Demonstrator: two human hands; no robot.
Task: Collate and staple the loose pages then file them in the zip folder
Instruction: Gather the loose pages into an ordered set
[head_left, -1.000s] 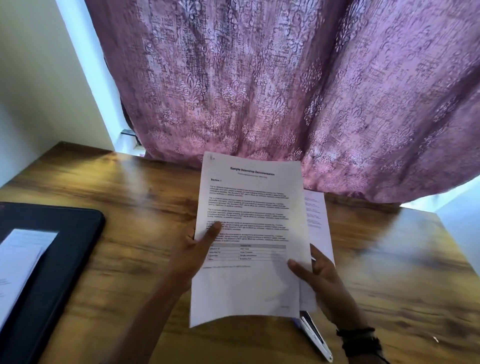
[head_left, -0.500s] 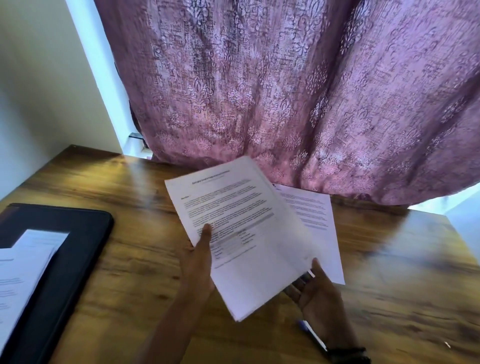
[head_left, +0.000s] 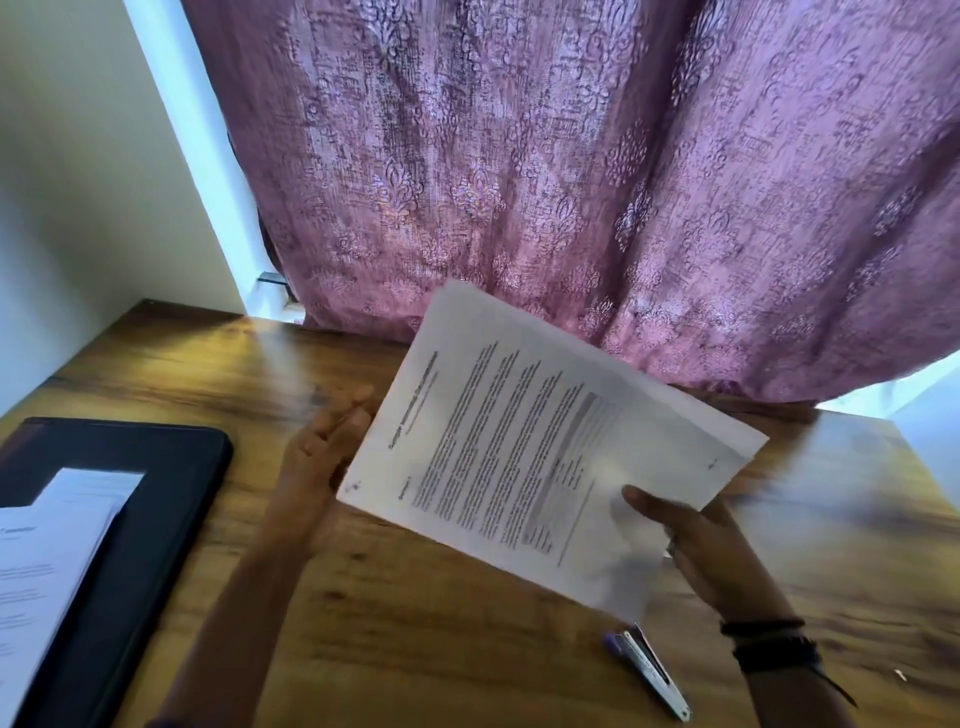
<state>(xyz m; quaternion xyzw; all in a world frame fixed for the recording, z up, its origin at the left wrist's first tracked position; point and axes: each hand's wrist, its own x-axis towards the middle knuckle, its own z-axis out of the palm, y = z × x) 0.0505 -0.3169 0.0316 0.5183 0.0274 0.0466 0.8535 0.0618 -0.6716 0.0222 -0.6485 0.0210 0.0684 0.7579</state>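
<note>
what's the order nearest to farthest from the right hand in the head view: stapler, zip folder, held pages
1. held pages, gripped by the right hand
2. stapler, on the table just below it
3. zip folder, far over on the left

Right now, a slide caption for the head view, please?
Right hand holds the pages above the desk; a stapler lies nearby.
</note>
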